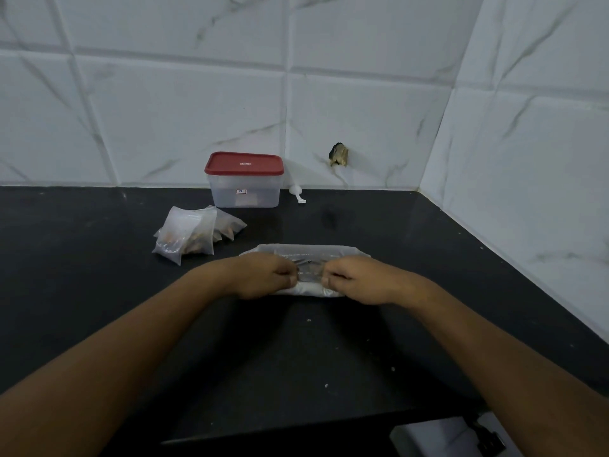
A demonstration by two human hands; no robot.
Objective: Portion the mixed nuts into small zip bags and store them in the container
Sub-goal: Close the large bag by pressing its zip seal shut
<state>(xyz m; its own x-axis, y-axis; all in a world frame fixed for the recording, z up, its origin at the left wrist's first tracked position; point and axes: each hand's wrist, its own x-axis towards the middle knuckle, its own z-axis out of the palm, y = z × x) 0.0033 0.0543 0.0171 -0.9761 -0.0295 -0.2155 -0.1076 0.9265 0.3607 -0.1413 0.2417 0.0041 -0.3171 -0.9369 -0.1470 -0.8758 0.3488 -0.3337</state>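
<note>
Black stone forms the surface (362,341). At its middle the crinkled clear nut bag (313,252) lies with its long axis left to right. Your left hand (263,275) and right hand (356,280) each pinch its near edge in a tight grip. At the back edge stands the boxy translucent container (245,192), red-lidded, and limp filled zip bags (191,234) heap just before it.

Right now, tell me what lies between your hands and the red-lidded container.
Head view: the far part of the big bag the left hand and right hand pinch, then bare counter up to the container; small filled bags lie left.
</note>
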